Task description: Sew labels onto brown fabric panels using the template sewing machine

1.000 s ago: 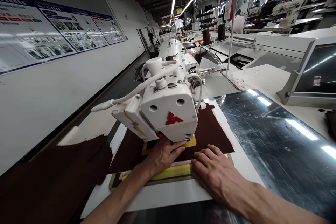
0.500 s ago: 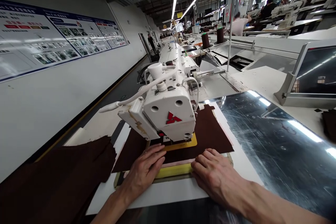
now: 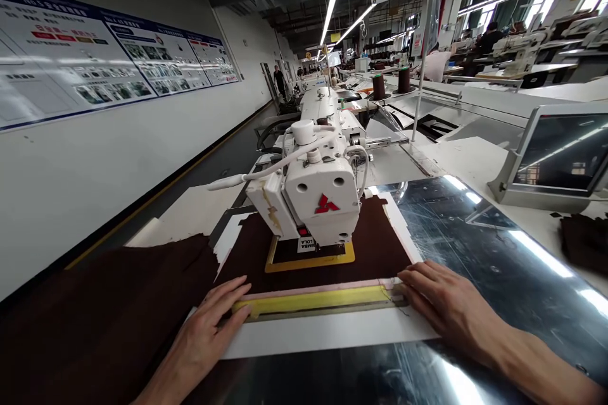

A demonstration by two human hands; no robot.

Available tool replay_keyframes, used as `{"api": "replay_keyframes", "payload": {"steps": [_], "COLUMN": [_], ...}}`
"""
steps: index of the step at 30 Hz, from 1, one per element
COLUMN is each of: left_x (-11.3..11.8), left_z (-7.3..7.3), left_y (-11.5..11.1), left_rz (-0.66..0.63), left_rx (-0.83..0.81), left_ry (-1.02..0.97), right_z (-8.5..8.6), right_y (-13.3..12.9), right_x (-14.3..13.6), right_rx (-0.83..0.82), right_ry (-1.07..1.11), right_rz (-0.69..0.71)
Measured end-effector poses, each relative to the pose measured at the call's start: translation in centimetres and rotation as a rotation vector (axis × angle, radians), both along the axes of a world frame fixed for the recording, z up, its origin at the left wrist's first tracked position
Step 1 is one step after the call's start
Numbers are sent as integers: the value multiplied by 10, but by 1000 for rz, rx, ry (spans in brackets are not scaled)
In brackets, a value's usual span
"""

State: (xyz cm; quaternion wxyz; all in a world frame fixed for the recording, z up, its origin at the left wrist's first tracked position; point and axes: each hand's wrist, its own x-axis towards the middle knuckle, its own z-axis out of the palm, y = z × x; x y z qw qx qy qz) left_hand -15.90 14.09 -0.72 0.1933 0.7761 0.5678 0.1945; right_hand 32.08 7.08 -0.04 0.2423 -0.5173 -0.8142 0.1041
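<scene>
A dark brown panel (image 3: 313,275) lies under the head of a white sewing machine (image 3: 320,193), on a white sheet (image 3: 332,332). Along its near edge runs a yellow strip (image 3: 318,300) with a pink border. A gold-yellow rectangular frame (image 3: 308,264) rests on the panel around a white label (image 3: 306,244) with black lettering. At the strip's left end, my left hand (image 3: 209,319) is open, its fingers and thumb apart. My right hand (image 3: 446,297) lies over the right end, fingers stretched and bent at the tips, its thumb hidden.
Brown material (image 3: 109,304) covers the left side. A shiny metal tabletop (image 3: 489,272) extends right, toward a screen (image 3: 560,152) and brown scraps (image 3: 584,240). Brown thread cones (image 3: 403,80) stand behind. A long wall (image 3: 118,183) runs along the left; people are in the distance.
My hands have moved apart toward the two ends of the yellow strip. More of the strip, the gold-yellow frame and the label now shows. The view has shifted.
</scene>
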Motion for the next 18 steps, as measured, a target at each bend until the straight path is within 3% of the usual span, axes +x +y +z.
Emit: {"api": "replay_keyframes", "payload": {"steps": [6, 10, 14, 18], "left_x": [5, 8, 11, 32], "left_z": [1, 1, -10, -23], "left_y": [-4, -1, 6, 17], "left_rz": [-3, -49, -85, -137], "left_rx": [10, 87, 101, 192], "left_ry": [-41, 12, 20, 10], "right_z": [-16, -17, -13, -11], "right_y": [-26, -37, -40, -32], "right_x": [37, 55, 73, 89], "right_rx": [-8, 10, 12, -2], "right_ry": [12, -12, -27, -47], "right_rz": [-119, -189, -278, -335]}}
